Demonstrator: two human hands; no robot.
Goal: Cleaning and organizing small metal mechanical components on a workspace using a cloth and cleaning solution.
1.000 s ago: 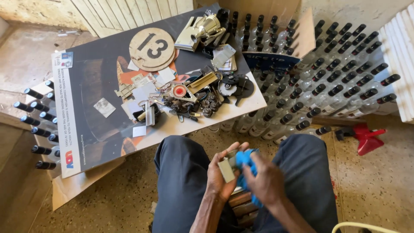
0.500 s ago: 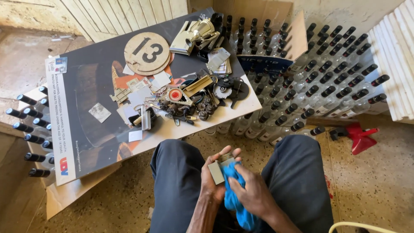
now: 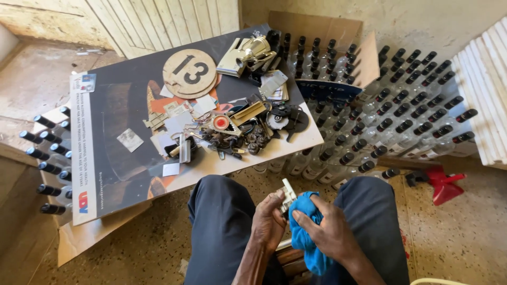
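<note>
Speckled floor [image 3: 459, 237], lower frame. Upper left: dark printed board as worktop [image 3: 121, 174], loaded with round number disc [image 3: 190, 73] and metal clutter [image 3: 237, 132]. Centre bottom: left hand [image 3: 268, 224], grip clenched on pale small part [image 3: 288, 194]. Right hand [image 3: 330, 232], grip pressing blue cloth [image 3: 306, 232] against part. Upper right: capped bottles [image 3: 401, 121].

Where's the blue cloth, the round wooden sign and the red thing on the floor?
blue cloth [image 3: 306, 240], head view, middle of the bunched fabric.
round wooden sign [image 3: 190, 72], head view, centre of its face.
red tool [image 3: 443, 184], head view, its body.
</note>
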